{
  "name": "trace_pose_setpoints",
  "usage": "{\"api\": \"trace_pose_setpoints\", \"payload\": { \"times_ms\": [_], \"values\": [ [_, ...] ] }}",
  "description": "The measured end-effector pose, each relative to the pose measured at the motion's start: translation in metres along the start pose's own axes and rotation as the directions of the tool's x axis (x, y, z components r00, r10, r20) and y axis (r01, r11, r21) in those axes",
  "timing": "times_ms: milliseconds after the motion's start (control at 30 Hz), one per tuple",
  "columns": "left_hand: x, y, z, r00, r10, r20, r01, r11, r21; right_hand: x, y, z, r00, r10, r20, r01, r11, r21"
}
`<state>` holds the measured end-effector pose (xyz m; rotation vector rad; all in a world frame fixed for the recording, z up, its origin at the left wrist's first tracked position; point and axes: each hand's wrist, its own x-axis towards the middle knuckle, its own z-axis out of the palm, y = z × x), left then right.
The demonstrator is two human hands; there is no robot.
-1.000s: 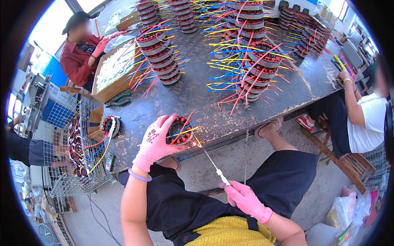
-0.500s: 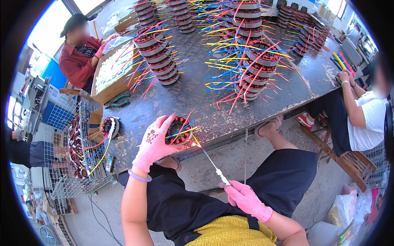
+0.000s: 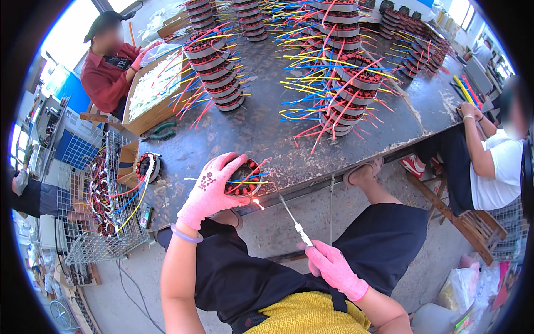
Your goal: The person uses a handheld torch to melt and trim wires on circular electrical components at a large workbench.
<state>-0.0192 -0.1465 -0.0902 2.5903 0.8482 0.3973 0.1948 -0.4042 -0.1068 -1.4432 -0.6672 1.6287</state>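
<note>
My left hand, in a pink glove, grips the left side of a stator with red windings at the table's near edge. Red, blue and yellow leads stick out of it. A small bright orange flame or glow shows by my left thumb, under the stator's near rim; its source is unclear. My right hand, also gloved in pink, is closed round the white handle of a slim tool with a thin metal shaft. The tool's tip points at the stator's right side, close to a lead.
Stacked stators with coloured leads stand across the dark table. On the left are a loose stator, green-handled pliers, a carton of white pieces and a wire basket. Two people sit at the table's sides.
The tool and my right hand have shifted slightly right, away from the glow. The glow now sits lower, nearer my left thumb. My left hand still grips the stator.
</note>
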Motion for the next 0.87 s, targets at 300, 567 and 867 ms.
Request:
{"api": "trace_pose_setpoints", "payload": {
  "times_ms": [300,567,867],
  "values": [
    [0.0023,-0.0018,-0.0026,0.999,0.046,0.014,-0.045,0.998,-0.034,0.0031,-0.0040,0.0002,1.000,0.003,0.004,-0.003,1.000,-0.021],
    [0.0014,-0.0014,-0.0023,0.999,0.044,0.020,-0.043,0.998,-0.041,0.0020,-0.0054,0.0022,1.000,0.002,0.004,-0.002,1.000,-0.013],
    [-0.0010,-0.0031,-0.0022,0.999,0.035,0.025,-0.033,0.997,-0.073,0.0028,-0.0076,-0.0002,0.999,0.034,0.032,-0.034,0.999,-0.020]
  ]
}}
